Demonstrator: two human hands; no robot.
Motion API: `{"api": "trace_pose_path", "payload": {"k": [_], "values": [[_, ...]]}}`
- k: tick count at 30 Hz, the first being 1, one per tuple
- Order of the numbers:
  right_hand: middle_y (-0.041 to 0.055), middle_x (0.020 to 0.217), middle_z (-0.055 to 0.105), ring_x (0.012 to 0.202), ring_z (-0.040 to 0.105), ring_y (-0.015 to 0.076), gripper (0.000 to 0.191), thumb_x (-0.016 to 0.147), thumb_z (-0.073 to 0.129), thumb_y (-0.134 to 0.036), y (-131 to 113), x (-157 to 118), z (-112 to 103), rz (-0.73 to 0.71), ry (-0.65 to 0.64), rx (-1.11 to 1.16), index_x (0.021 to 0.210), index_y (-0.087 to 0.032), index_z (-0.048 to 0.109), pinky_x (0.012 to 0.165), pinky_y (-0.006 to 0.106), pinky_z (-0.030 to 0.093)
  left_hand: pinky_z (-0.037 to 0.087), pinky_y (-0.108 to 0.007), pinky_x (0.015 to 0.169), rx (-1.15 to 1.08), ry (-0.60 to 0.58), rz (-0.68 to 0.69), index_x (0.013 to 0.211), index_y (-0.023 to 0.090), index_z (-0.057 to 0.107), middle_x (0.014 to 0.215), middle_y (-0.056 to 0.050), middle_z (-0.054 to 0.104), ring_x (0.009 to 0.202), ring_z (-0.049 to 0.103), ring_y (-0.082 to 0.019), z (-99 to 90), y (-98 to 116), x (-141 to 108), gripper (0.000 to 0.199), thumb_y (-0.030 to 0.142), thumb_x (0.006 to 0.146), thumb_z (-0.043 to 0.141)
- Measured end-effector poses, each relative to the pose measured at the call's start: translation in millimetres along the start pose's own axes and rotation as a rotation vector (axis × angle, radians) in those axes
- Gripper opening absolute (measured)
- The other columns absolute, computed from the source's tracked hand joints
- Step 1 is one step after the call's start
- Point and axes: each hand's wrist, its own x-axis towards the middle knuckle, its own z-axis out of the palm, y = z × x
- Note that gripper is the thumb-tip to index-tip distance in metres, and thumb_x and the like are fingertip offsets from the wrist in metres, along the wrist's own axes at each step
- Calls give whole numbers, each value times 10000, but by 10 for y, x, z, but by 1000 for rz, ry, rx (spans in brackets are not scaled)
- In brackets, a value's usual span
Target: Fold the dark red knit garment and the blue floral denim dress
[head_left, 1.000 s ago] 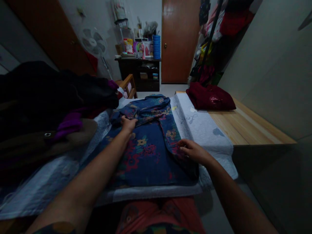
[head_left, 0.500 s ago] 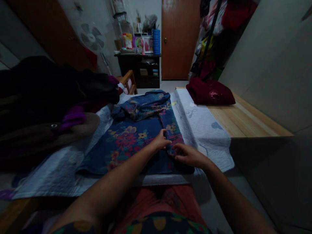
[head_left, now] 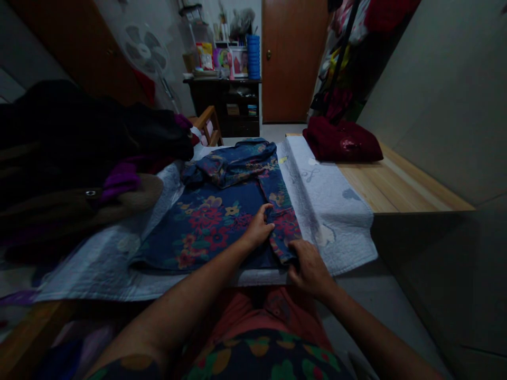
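Note:
A dark blue floral shirt (head_left: 216, 221) lies on a pale quilt, its upper part folded over in a loose heap at the far end. One sleeve (head_left: 283, 224) runs down the shirt's right side toward me. My left hand (head_left: 258, 230) is at the inner edge of this sleeve, thumb and forefinger on the cloth, the other fingers curled. At the sleeve's lower end, my right hand (head_left: 311, 268) grips the cuff, thumb below and fingers on top. The fingertips under the cloth are hidden.
Dark clothes (head_left: 95, 126) are heaped on the left. A folded maroon garment (head_left: 343, 141) sits on the wooden board (head_left: 400, 184) at right, beside the quilt (head_left: 317, 195). Farther back stand a fan (head_left: 144, 50), a dark cabinet (head_left: 222, 108) and a brown door (head_left: 293, 63).
My right hand has moved down and right and closed on the cuff. The sleeve's lower end now lies flatter and straighter. My left hand has barely shifted.

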Motion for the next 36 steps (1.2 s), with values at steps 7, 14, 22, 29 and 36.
{"api": "trace_pose_path", "payload": {"k": [7,14,22,29,36], "values": [[112,1018,603,1001,511,259,318,704,483,-24,98,-7,-21,37,-7,-29,974,-166,572,903,387,426,330,-172,513,-5,-1,-39,1129,179,579,709,49,467,562,411,-71,15,52,-32,437,58,714,516],[80,948,595,923,515,234,295,729,510,1,105,25,-21,-24,-37,-26,936,-182,613,816,341,443,452,-257,743,97,-252,16,1305,223,529,971,-10,576,789,529,-139,2,92,-294,621,197,699,660],[94,1029,561,985,486,248,363,718,513,1,116,-28,-34,9,-37,-16,1024,-177,592,883,380,438,454,-280,814,377,-378,171,1261,191,556,1066,-32,511,844,502,-147,-44,240,-503,644,37,635,566],[87,1017,542,982,478,241,344,670,492,11,130,-66,-59,95,-41,7,947,-182,559,873,373,439,461,-269,756,548,-358,104,1383,139,442,1037,-49,478,811,506,-151,-177,204,-537,719,112,682,599],[78,988,569,936,513,224,213,724,536,-105,135,-42,-271,-31,-154,19,900,-181,629,851,365,434,456,-269,785,645,-289,82,1242,221,597,1031,-38,535,874,551,-183,-221,136,-491,602,207,649,700]]}}
